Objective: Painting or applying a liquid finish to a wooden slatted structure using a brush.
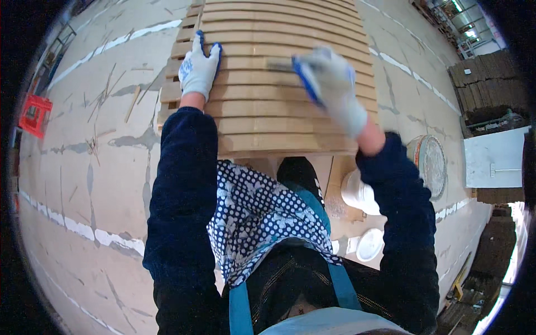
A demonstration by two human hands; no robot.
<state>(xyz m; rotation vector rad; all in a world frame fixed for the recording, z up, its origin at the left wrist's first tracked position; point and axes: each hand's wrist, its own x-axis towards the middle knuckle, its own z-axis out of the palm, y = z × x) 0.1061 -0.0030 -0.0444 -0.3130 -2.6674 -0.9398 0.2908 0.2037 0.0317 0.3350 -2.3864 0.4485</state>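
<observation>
Overlapping brown cardboard strips (262,109) fan out in a staggered stack in front of me, their edges forming parallel rows. My left hand (199,68), in a white glove with blue fingertips, lies at the left edge of the stack with thumb and fingers apart. In my gloved right hand (329,78), closed and smeared by motion, is what looks like a flat brush (278,64). Its blurred head points left over the cardboard rows. Slats of a wooden pallet (169,92) stick out at the stack's left side.
A white bucket (357,192), a round white lid (369,244) and a large drum (431,164) stand to the right, near my forearm. Thin scraps (133,103) litter the floor at left. Farther out are a red crate (35,115) and piled cardboard (491,84).
</observation>
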